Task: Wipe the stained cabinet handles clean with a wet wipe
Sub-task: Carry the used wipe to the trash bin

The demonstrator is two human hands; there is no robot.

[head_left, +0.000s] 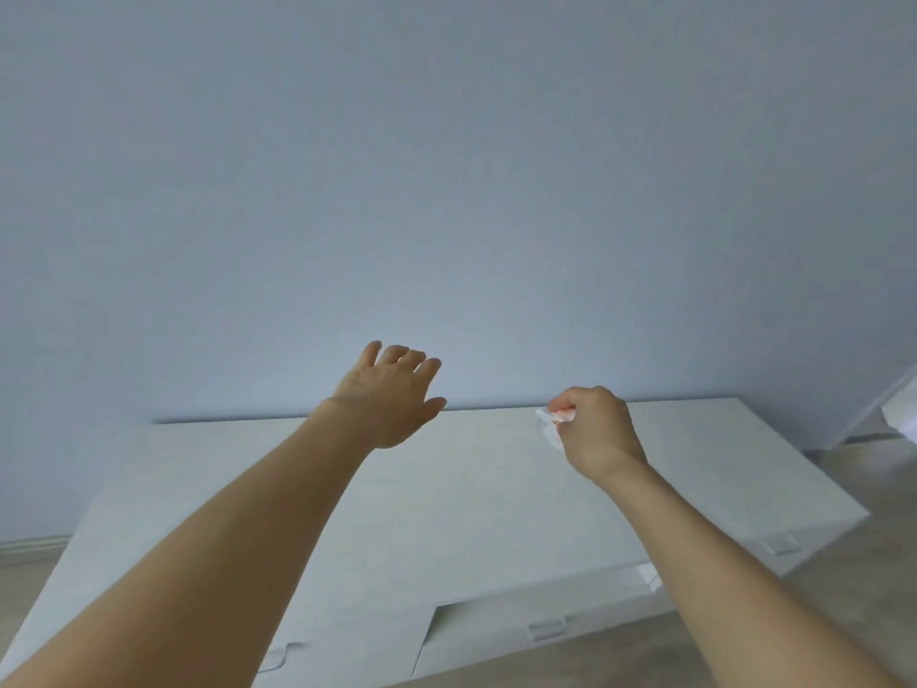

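Note:
A low white cabinet [476,489] fills the lower half of the head view. Three pale handles show on its front: one at the lower left [275,657], one in the middle [548,629] on a drawer that stands slightly open, one at the right [783,544]. My left hand [392,394] hovers over the back of the cabinet top, palm down, fingers apart, holding nothing. My right hand [598,429] is closed on a crumpled white wet wipe [555,423] with a pinkish-red stain, held above the cabinet top, well away from the handles.
A plain light blue wall [446,191] rises directly behind the cabinet. A beige floor [883,563] lies to the right and in front. A white door or frame edge [898,404] shows at the far right.

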